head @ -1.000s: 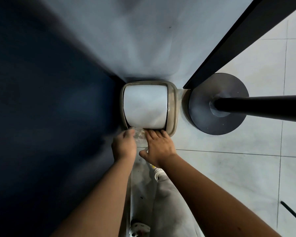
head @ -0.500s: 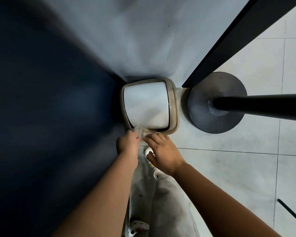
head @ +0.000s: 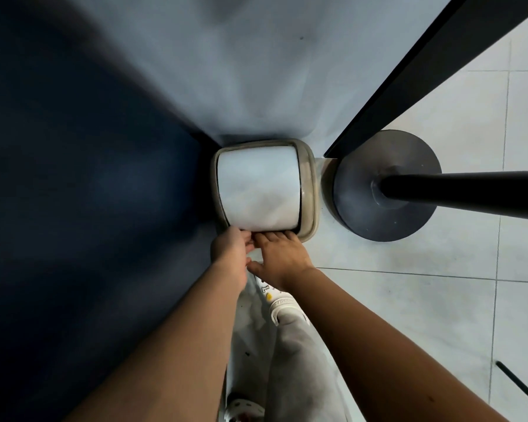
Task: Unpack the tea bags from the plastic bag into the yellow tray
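Bottom centre, both arms reach up to the bin (head: 310, 190). The left hand (head: 230, 248) is curled, contents hidden. The right hand (head: 282, 257), fingers straight, presses the white swing lid (head: 259, 187). Plastic bag and yellow tray are unseen. Likely the empty wrapper is being binned, and next the lid needs tipping inward.

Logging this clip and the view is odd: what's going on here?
A person stands over a beige bin with a white swing lid, in a corner beside a round black stand base. Both hands meet at the lid's near edge: the right hand reaches straight-fingered into the gap, the left hand is curled beside it. Whether it holds anything cannot be told.
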Tool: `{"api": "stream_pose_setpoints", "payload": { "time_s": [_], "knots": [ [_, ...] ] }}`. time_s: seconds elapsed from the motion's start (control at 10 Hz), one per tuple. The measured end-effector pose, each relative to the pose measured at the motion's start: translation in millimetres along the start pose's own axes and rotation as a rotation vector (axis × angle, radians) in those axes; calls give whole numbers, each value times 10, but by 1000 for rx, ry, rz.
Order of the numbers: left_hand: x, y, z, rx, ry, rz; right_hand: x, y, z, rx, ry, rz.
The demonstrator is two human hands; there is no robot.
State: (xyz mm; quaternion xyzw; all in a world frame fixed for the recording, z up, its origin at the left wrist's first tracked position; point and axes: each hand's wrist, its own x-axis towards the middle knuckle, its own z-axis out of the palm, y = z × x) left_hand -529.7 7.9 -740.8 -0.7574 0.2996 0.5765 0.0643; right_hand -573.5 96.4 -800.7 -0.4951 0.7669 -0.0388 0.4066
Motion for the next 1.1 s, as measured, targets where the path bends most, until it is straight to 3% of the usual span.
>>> {"api": "stream_pose_setpoints", "payload": {
  "time_s": [0.2, 0.5, 0.8, 1.0, 1.1],
  "knots": [
    [-126, -107, -132, 29, -84, 28, -297, 97, 13, 120, 182, -5],
    [-47, -88, -134, -63, -52, -25, -342, 8, 93, 287, 430, -71],
    [-404, -28, -196, -47, -156, -37, -568, -136, 54, 206, 304, 50],
    [-815, -27, -452, 27, -18, 45, -851, -244, -191, 373, 110, 101],
    [-1074, -25, -568, 0, 47, 52, -968, -389, -533, 391, 151, 142]
  ]
}}
